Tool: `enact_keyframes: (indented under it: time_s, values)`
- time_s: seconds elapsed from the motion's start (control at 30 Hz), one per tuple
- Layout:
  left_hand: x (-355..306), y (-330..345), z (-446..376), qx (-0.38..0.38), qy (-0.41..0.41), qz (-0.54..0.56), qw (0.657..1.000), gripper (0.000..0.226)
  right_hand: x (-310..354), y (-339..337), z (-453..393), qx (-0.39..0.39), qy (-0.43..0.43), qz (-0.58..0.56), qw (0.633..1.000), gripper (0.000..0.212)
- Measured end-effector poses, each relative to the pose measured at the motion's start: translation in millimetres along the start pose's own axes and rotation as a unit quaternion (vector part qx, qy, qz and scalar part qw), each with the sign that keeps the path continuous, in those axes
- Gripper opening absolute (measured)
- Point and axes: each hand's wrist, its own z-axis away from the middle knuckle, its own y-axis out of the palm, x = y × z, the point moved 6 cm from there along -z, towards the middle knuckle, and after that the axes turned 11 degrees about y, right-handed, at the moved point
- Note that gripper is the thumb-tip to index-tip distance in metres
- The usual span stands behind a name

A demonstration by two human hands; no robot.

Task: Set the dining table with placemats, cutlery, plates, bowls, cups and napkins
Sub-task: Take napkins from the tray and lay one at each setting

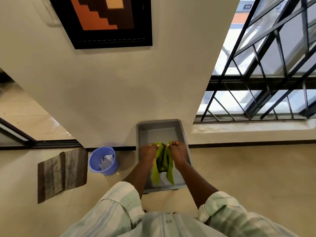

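Observation:
A green cloth napkin hangs between my two hands above a grey plastic tub that stands on the floor against the wall. My left hand pinches the napkin's top left corner. My right hand pinches the top right corner. The cloth sags in folds down the middle and drapes into the tub. Something pale lies in the tub bottom under the cloth, mostly hidden.
A blue bucket with crumpled paper inside stands left of the tub. A striped brown floor mat lies further left. The wall carries a framed picture. A barred window with a low sill is to the right.

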Motion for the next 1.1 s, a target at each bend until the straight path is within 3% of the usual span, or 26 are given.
enact_keyframes:
  time_s: [0.07,0.27,0.43,0.63,0.77,0.93,1.1]
  values:
    - [-3,9,8,0.022,0.0,-0.018,1.0,0.008,6,3,7,0.006,-0.037,0.02,0.999,0.016]
    - [-16,23,14,0.047,0.026,-0.017,0.998,0.024,13,12,16,0.024,-0.097,0.077,0.992,0.022]
    - [-16,18,7,0.053,0.045,-0.046,0.997,0.024,15,16,17,0.007,-0.119,0.128,0.985,0.019]
    - [-18,15,7,0.054,0.049,-0.036,0.997,0.015,22,13,27,-0.016,-0.125,0.146,0.981,0.016]
    - [-38,12,22,0.067,0.067,0.003,0.996,0.013,25,23,33,0.069,-0.126,0.106,0.984,0.022]
    - [-49,-5,19,0.055,0.112,-0.088,0.988,0.015,29,23,35,0.132,-0.06,-0.001,0.989,0.011]
    - [-71,-15,18,0.052,0.164,-0.116,0.978,0.02,37,15,24,0.077,-0.078,0.116,0.987,0.021]
